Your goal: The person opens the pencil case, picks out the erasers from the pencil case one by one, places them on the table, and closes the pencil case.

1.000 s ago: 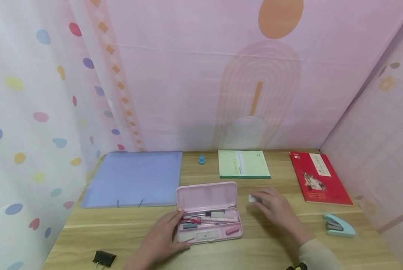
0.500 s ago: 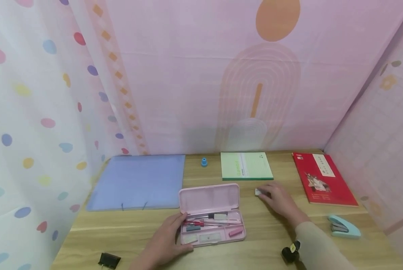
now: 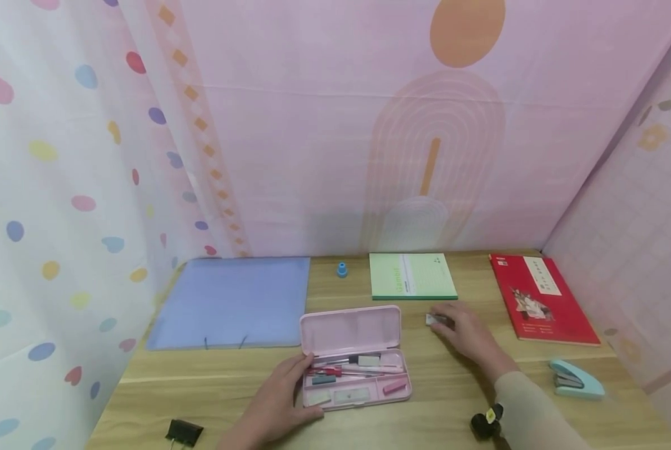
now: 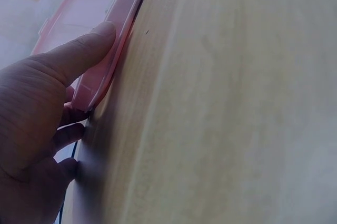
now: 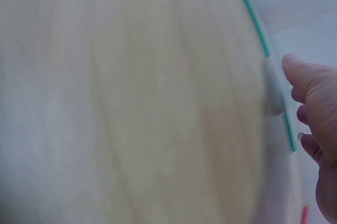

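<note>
My left hand (image 3: 279,397) grips the left end of an open pink pencil case (image 3: 351,325). In the left wrist view its thumb (image 4: 87,50) presses the front wall, with the fingers bent around the end. Inside lie several pens, a red pen (image 3: 331,372), a pink stick-like piece (image 3: 394,385) and pale erasers (image 3: 369,360). To the right, a small whitish block like an eraser (image 3: 432,319) rests on the table by the fingertips of my right hand (image 3: 465,331). In the right wrist view a narrow gap shows between the thumb (image 5: 297,71) and this block (image 5: 275,89).
A blue folder (image 3: 231,303) lies at left, with a black binder clip (image 3: 184,431) in front. Behind are a small blue cap-like object (image 3: 342,270) and a green notebook (image 3: 413,276). A red book (image 3: 542,300) and mint stapler (image 3: 576,379) lie at right.
The right hand has moved slightly right and back with the white block, lowering it to the table. More of the block now shows past the fingertips. The left hand stays on the case.
</note>
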`<state>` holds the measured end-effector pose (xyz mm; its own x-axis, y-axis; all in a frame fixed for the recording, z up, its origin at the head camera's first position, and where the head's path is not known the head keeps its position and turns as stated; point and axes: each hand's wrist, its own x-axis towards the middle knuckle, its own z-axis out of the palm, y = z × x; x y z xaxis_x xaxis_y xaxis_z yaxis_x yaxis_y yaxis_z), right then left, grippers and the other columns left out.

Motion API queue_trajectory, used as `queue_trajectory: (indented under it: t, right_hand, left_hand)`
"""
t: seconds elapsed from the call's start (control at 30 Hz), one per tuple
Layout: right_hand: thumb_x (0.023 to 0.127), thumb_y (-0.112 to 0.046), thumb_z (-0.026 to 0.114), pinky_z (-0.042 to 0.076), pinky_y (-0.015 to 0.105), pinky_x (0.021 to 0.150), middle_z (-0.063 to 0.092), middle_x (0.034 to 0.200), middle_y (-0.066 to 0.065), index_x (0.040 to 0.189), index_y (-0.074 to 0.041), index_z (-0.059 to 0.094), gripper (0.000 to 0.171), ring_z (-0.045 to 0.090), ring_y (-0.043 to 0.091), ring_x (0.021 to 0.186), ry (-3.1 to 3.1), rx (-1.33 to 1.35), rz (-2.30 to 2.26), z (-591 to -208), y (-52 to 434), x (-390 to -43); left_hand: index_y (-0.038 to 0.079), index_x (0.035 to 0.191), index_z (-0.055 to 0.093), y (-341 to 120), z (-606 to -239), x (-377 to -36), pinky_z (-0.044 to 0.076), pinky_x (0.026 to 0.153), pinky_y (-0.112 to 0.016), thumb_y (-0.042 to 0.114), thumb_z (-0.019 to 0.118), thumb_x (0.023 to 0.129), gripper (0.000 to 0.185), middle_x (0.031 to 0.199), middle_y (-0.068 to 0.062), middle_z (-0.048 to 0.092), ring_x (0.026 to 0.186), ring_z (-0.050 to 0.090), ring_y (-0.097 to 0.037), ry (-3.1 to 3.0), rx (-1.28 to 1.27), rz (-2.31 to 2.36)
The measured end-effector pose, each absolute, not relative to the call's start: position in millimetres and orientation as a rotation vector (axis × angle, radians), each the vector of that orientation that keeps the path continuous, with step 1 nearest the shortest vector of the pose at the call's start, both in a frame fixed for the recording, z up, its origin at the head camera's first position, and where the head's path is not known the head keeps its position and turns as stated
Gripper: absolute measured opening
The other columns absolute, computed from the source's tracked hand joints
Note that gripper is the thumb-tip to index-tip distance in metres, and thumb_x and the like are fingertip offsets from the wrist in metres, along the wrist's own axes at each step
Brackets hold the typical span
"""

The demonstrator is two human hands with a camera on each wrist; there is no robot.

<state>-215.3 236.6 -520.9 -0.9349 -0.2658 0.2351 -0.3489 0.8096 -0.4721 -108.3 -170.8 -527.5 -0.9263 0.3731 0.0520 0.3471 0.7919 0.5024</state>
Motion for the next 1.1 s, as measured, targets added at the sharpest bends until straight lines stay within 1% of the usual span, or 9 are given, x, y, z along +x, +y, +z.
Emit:
queue_trajectory:
  t: [0.07, 0.13, 0.27, 0.37, 0.43, 0.6, 0.77, 0.87, 1.1]
  right_hand:
    - [0.085, -0.029, 0.075, 0.051, 0.045, 0.089, 0.064, 0.116, 0.000, 0.120, -0.017, 0.068, 0.038, 0.056, 0.022, 0.107, -2.808, 0.508, 0.798, -514, 233, -210]
    - [0.084, -0.027, 0.076, 0.051, 0.047, 0.090, 0.066, 0.115, 0.002, 0.119, -0.016, 0.069, 0.037, 0.058, 0.023, 0.108, -2.760, 0.579, 0.779, -507, 225, -202]
    - [0.081, -0.024, 0.078, 0.052, 0.046, 0.090, 0.069, 0.110, 0.003, 0.113, -0.014, 0.072, 0.033, 0.062, 0.023, 0.105, -2.681, 0.736, 0.728, -496, 199, -181]
    - [0.080, -0.026, 0.079, 0.053, 0.040, 0.087, 0.069, 0.107, -0.001, 0.109, -0.017, 0.073, 0.031, 0.062, 0.018, 0.101, -2.651, 0.827, 0.701, -496, 178, -168]
    - [0.081, -0.028, 0.078, 0.053, 0.037, 0.086, 0.069, 0.105, -0.005, 0.107, -0.018, 0.073, 0.027, 0.061, 0.014, 0.100, -2.639, 0.890, 0.680, -499, 166, -163]
    - [0.084, -0.031, 0.075, 0.052, 0.032, 0.085, 0.067, 0.100, -0.011, 0.103, -0.022, 0.073, 0.022, 0.058, 0.009, 0.096, -2.662, 0.967, 0.689, -509, 145, -159]
    - [0.082, -0.033, 0.076, 0.051, 0.027, 0.075, 0.066, 0.093, -0.011, 0.102, -0.021, 0.074, 0.023, 0.055, 0.006, 0.085, -2.657, 1.001, 0.642, -517, 131, -160]
    - [0.083, -0.034, 0.075, 0.049, 0.024, 0.071, 0.064, 0.090, -0.011, 0.102, -0.020, 0.074, 0.024, 0.051, 0.006, 0.081, -2.670, 1.009, 0.594, -520, 126, -160]
    - [0.087, -0.034, 0.071, 0.050, 0.026, 0.076, 0.064, 0.096, -0.010, 0.107, -0.020, 0.073, 0.025, 0.052, 0.006, 0.085, -2.784, 0.965, 0.573, -517, 120, -161]
  left_hand:
    - [0.011, 0.149, 0.037, -171, -527, -108, 0.039, 0.104, -0.051, 0.072, 0.067, 0.071, 0.103, 0.146, -0.010, 0.041, 0.132, 0.039, -0.032, 2.919, 0.578, 0.817]
    - [0.012, 0.149, 0.036, -171, -527, -107, 0.039, 0.104, -0.051, 0.070, 0.068, 0.071, 0.102, 0.146, -0.010, 0.041, 0.132, 0.039, -0.032, 2.918, 0.568, 0.821]
    - [0.012, 0.149, 0.036, -172, -527, -107, 0.039, 0.105, -0.049, 0.070, 0.069, 0.071, 0.102, 0.146, -0.009, 0.041, 0.133, 0.038, -0.031, 2.924, 0.555, 0.812]
    - [0.013, 0.149, 0.036, -171, -526, -108, 0.039, 0.105, -0.049, 0.072, 0.066, 0.070, 0.104, 0.146, -0.009, 0.041, 0.133, 0.038, -0.031, 2.922, 0.546, 0.804]
    - [0.013, 0.149, 0.036, -170, -527, -109, 0.039, 0.105, -0.050, 0.074, 0.065, 0.070, 0.105, 0.146, -0.009, 0.041, 0.133, 0.038, -0.031, 2.920, 0.535, 0.803]
    - [0.014, 0.149, 0.036, -169, -529, -109, 0.039, 0.105, -0.051, 0.077, 0.063, 0.069, 0.106, 0.146, -0.009, 0.041, 0.132, 0.038, -0.032, 2.918, 0.525, 0.799]
    - [0.013, 0.149, 0.036, -169, -530, -107, 0.039, 0.105, -0.050, 0.075, 0.064, 0.070, 0.105, 0.145, -0.009, 0.042, 0.132, 0.039, -0.031, 2.925, 0.537, 0.806]
    - [0.013, 0.149, 0.035, -169, -530, -106, 0.039, 0.105, -0.050, 0.075, 0.063, 0.071, 0.104, 0.145, -0.009, 0.042, 0.132, 0.039, -0.031, 2.931, 0.540, 0.800]
    - [0.013, 0.150, 0.035, -169, -529, -106, 0.039, 0.105, -0.050, 0.075, 0.062, 0.072, 0.103, 0.146, -0.009, 0.041, 0.133, 0.038, -0.030, 2.942, 0.547, 0.797]
